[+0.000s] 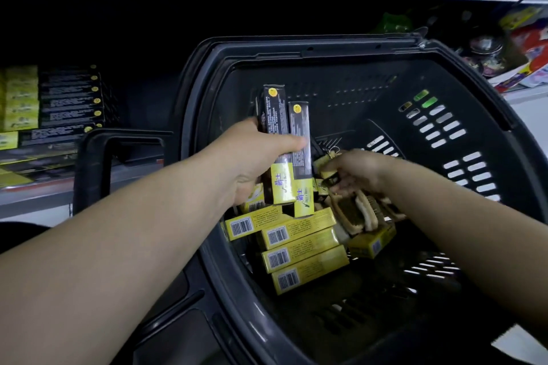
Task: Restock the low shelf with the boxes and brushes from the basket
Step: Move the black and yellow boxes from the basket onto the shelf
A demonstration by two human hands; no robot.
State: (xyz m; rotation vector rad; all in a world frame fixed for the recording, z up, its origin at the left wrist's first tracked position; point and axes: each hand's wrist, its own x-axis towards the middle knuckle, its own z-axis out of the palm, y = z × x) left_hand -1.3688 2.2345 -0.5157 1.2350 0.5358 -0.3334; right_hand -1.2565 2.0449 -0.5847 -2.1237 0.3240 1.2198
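The low shelf (44, 187) is seen on the left, with a stack of boxes (65, 104) laid flat on it. The basket (326, 52) is set just to the right of the shelf. A pile of yellow boxes (296, 246) is left lying flat in the basket, with brushes (355, 212) beside it on the right.

The left hand (252, 157) is closed around a bunch of boxes (284, 139). The bunch is held standing over the pile, with its long side pointing up and away. The right hand (355, 170) is put down among the brushes, with fingers bent near a small yellow box (321, 167). This hand is blurred, so it cannot be told if anything is gripped.

The shelf lies to the left of both hands, and the left hand is nearer to it. It is judged that the bunch must be carried left and turned flat to match the stack.
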